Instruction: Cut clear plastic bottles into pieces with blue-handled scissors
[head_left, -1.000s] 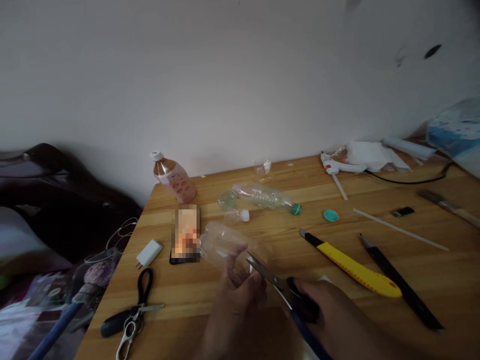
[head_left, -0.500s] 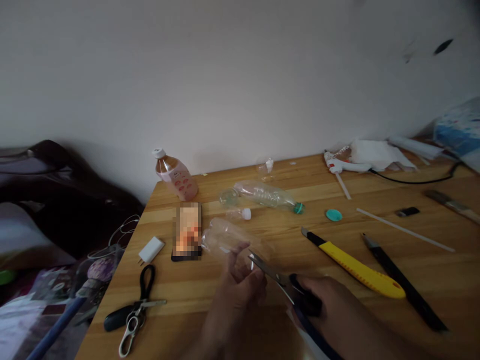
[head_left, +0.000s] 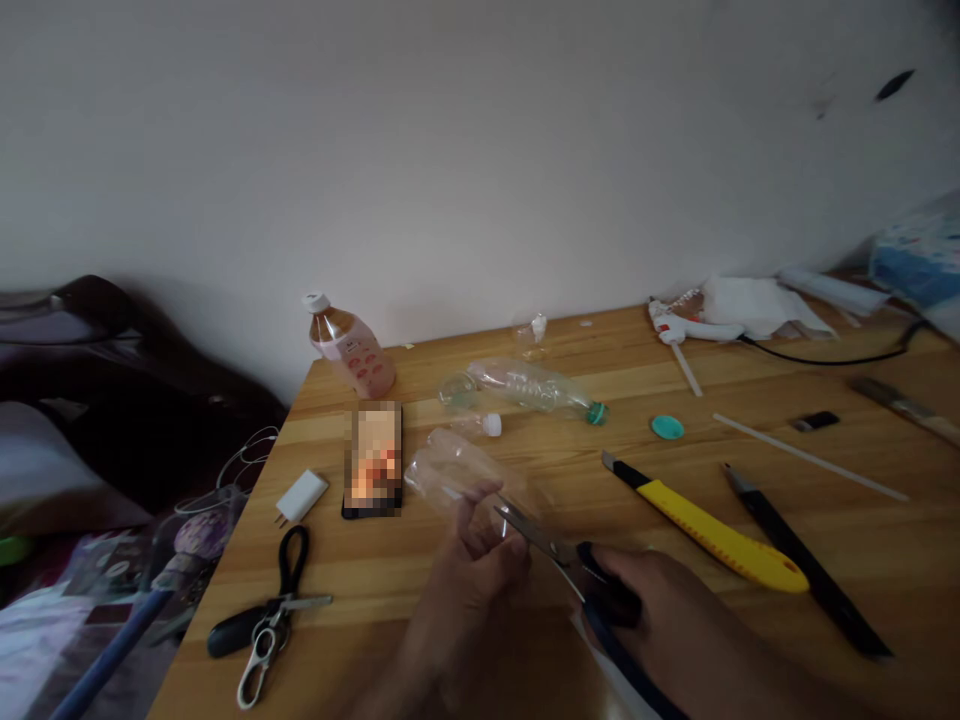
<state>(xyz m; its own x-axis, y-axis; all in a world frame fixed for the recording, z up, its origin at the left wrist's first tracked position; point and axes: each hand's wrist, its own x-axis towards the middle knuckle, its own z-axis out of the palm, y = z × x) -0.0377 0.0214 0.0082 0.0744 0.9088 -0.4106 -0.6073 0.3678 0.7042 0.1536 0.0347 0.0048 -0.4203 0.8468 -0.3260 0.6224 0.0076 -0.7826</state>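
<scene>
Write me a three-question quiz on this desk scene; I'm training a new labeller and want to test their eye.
1. True or false: the right hand holds scissors.
2. Which hand grips the clear bottle? A) left hand B) right hand C) neither
3. What lies on the table just left of the phone?

Key: 1 true; 2 A; 3 a white charger.
</scene>
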